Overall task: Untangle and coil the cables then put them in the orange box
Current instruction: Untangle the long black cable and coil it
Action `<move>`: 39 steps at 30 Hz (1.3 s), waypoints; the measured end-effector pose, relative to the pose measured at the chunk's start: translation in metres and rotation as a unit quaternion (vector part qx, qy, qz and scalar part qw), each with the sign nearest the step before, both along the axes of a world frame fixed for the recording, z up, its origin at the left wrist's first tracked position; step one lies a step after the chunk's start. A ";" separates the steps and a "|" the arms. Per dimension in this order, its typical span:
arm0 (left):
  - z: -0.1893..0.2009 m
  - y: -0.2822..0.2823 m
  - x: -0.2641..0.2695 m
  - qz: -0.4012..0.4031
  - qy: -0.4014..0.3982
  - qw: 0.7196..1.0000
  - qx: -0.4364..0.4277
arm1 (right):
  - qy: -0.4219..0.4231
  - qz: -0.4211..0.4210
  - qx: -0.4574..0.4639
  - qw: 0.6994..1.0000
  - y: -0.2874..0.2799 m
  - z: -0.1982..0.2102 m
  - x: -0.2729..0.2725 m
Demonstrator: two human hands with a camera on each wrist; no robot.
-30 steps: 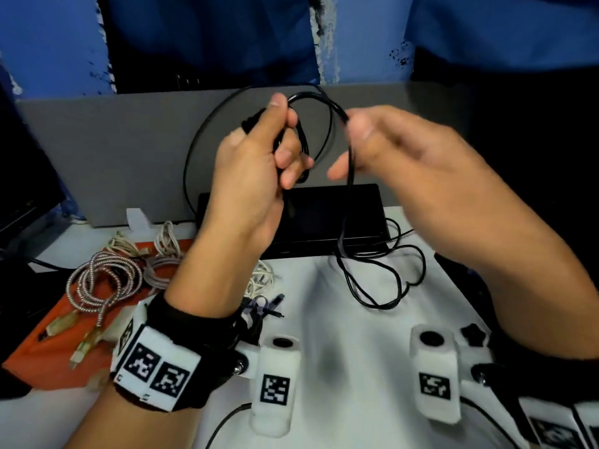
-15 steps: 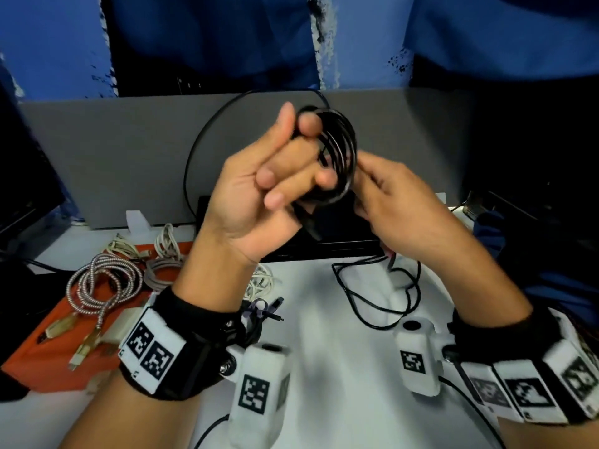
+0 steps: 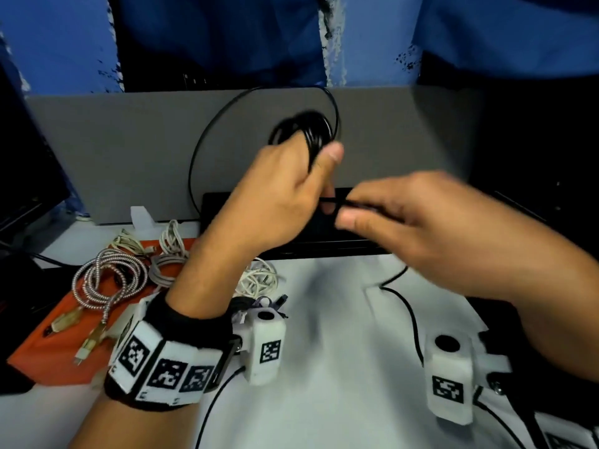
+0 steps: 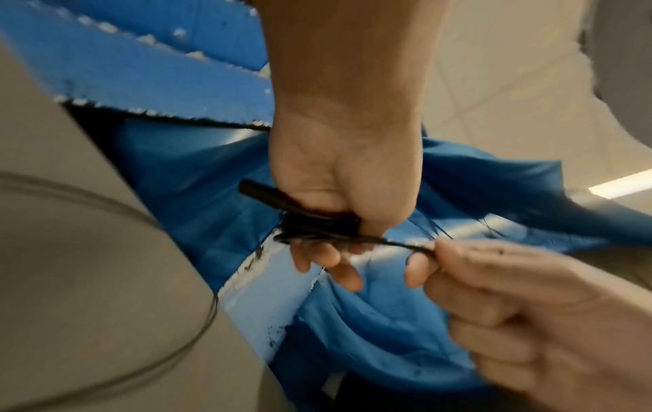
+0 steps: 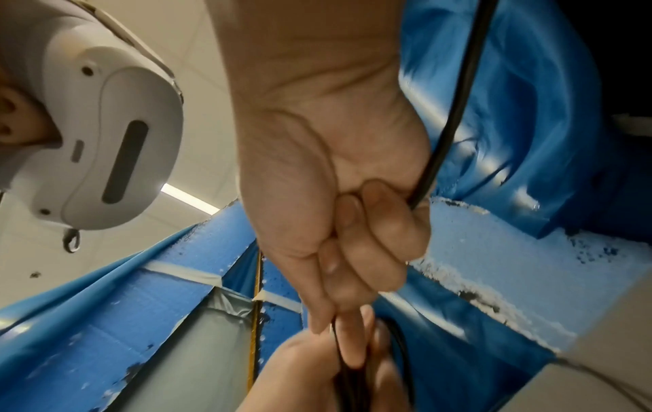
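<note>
While the black cable (image 3: 308, 131) is bunched into small loops, the left hand (image 3: 278, 196) grips the bundle up in the air, with the thumb pressed on the loops and the fingers curled round them. One end plug (image 4: 261, 195) sticks out of the fist in the left wrist view. A loose strand runs from the bundle to the right, where the right hand (image 3: 421, 228) pinches it between thumb and fingers. Both hands are close together, nearly touching. The rest of that strand hangs down to the white table (image 3: 340, 367) and lies there in a curve.

On the left side of the table sits the orange box (image 3: 55, 345), flat and low. A silver braided cable (image 3: 107, 280) lies coiled on it, and pale grey cables (image 3: 168, 251) lie at its far edge. A white cable (image 3: 259, 277) is piled just right of the box.

Farther back is a flat black device (image 3: 324, 241), then a grey board (image 3: 129, 150) standing upright. Behind that hangs blue cloth (image 3: 227, 37). A thin black wire (image 3: 201, 150) curves up in front of the grey board.
</note>
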State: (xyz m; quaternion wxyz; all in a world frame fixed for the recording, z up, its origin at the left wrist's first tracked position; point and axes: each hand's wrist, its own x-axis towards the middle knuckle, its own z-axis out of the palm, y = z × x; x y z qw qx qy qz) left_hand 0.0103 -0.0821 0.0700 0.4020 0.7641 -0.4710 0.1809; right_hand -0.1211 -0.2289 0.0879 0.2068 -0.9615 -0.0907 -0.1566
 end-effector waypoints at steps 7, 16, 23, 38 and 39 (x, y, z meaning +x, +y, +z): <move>0.001 0.007 -0.006 -0.310 0.346 0.886 0.017 | -0.217 -0.015 0.201 0.955 -0.020 -0.004 0.019; -0.011 0.005 0.010 -0.546 0.480 0.682 -0.078 | -0.186 0.015 0.341 0.921 0.023 -0.034 0.047; -0.003 0.013 0.008 -0.465 0.483 0.742 0.000 | -0.304 -0.060 0.244 0.919 0.018 -0.037 0.051; -0.004 -0.006 -0.012 -0.513 0.472 0.717 0.024 | -0.306 0.036 0.177 0.935 0.009 -0.015 0.028; -0.005 -0.006 -0.011 -0.520 0.474 0.709 0.043 | -0.294 0.046 0.145 0.943 0.008 -0.014 0.024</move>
